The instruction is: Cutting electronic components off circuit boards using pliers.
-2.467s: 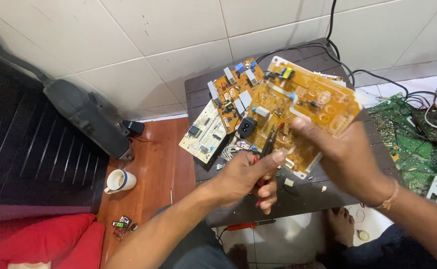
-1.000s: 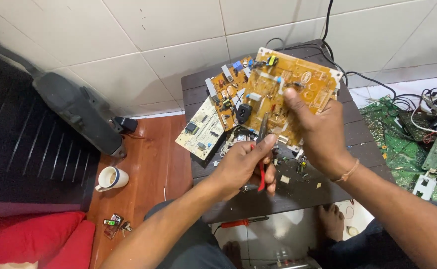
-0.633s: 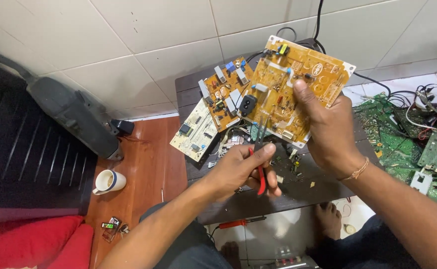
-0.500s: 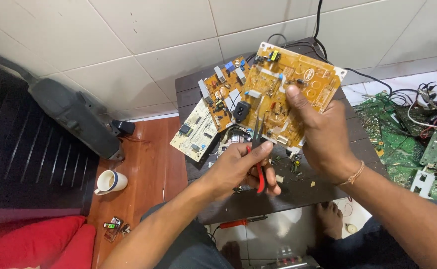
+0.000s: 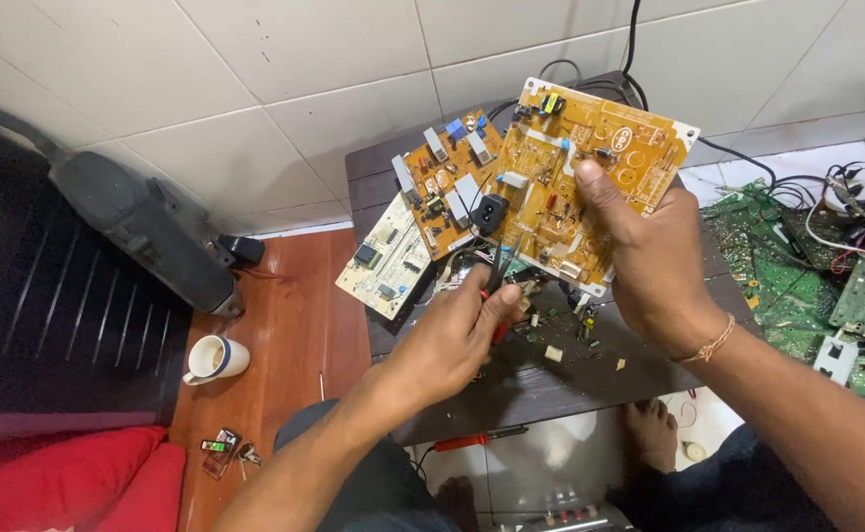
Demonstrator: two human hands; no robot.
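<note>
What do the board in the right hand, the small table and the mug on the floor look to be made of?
Orange circuit board: likely phenolic or fibreglass laminate, matte, studded with plastic and metal parts. Table: dark wood by its look, with visible plank seams and a dull finish. Mug: glossy white, probably ceramic.

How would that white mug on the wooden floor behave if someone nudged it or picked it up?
The white mug stands upright on a broad base, so a light nudge would probably slide it on the smooth wooden floor rather than tip it. It appears to hold some liquid, so a harder push might spill it. It looks ceramic: likely rigid, fairly heavy for its size, and breakable if dropped.
</note>
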